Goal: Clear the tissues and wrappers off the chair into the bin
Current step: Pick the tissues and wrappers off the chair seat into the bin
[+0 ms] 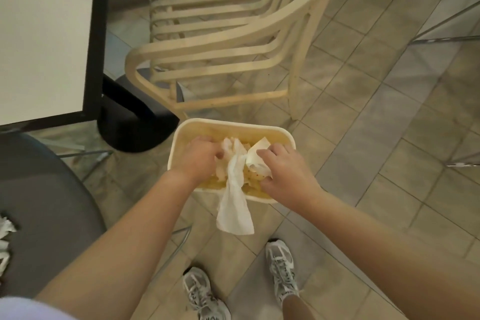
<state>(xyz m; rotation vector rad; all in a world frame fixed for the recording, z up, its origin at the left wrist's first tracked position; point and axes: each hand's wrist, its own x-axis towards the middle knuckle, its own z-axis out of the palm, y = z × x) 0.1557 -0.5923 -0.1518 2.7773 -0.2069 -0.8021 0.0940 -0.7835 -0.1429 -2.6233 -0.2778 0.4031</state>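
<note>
Both hands over the cream bin (259, 130) on the tiled floor. Left hand (200, 158) clamped on crumpled tissues (232, 149); right hand (283, 174) pinching a wrapper (255, 161).

A long tissue strip (235, 205) hangs over the near rim, long axis roughly vertical, free end pointing toward the shoes.

Risk: on release the overhanging tail may drag the strip out onto the floor.

More tissues (5, 231) remain on the dark chair (52, 202), lower left.
</note>
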